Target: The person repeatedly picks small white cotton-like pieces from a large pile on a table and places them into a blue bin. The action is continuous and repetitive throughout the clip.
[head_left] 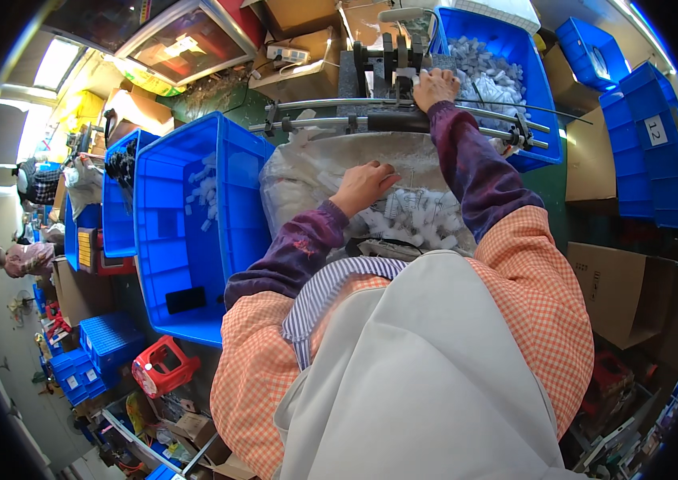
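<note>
My right hand (436, 86) reaches forward to a dark metal bench machine (391, 64), its fingers bent down over the machine's right side. Whatever lies under those fingertips is hidden. Nearer to me, my left hand (365, 188) hovers low over a heap of small white plastic pieces (415, 220), with its fingers curled together. I cannot make out what they hold, if anything. The pieces lie on a pale plastic sheet (291, 172) spread in front of me. Two shiny metal rods (323, 104) run crosswise between the sheet and the machine, with a black sleeve (399, 122) on the nearer one.
A large blue crate (179, 312) on the left holds some white pieces and a dark flat object (186, 300). Another blue crate (543, 144) at the far right is filled with white pieces. Cardboard boxes (615, 292) and a red stool (164, 366) stand around me.
</note>
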The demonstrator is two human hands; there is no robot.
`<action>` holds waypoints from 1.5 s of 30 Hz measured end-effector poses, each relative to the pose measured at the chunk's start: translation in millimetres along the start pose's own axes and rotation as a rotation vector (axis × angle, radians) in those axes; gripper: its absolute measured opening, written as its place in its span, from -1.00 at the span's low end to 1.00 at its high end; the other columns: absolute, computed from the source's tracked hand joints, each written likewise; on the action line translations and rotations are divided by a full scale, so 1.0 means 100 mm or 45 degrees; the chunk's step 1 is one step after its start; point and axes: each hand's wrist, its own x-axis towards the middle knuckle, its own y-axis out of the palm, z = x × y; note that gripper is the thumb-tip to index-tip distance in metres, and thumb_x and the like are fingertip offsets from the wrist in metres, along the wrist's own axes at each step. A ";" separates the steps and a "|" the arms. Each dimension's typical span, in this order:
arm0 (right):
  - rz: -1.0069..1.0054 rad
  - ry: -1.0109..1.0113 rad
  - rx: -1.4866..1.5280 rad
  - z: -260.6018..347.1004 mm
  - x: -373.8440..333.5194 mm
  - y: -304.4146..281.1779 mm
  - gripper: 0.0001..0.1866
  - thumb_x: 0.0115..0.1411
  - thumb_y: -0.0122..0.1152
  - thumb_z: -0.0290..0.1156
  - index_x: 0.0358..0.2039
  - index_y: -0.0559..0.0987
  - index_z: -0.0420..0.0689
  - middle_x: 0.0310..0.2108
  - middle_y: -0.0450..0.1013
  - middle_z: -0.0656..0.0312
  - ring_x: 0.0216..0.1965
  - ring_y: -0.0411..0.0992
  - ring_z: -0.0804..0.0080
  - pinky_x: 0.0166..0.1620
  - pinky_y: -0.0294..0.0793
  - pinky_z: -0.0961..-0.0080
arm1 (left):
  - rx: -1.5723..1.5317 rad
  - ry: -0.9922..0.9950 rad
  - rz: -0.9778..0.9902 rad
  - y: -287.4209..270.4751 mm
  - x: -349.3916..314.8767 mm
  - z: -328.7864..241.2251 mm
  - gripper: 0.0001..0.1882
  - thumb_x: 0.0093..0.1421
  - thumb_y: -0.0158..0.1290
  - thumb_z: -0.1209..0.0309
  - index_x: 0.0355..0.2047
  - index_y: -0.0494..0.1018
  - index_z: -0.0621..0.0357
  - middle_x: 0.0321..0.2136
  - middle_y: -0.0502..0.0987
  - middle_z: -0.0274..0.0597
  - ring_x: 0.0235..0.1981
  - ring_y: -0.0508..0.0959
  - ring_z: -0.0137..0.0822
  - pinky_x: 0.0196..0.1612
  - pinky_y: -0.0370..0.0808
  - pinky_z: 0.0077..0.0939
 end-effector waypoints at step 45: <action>0.751 -0.839 1.215 -0.09 -0.96 -0.98 -0.58 0.12 -0.04 -0.50 0.03 0.32 -0.22 -0.05 0.35 0.03 -0.01 0.33 0.27 0.04 0.25 0.44 | -0.543 0.084 -0.610 -0.31 0.26 -0.35 -0.76 0.01 0.05 0.50 -0.25 0.41 0.21 -0.37 0.48 -0.05 -0.39 0.52 -0.05 -0.33 0.47 -0.33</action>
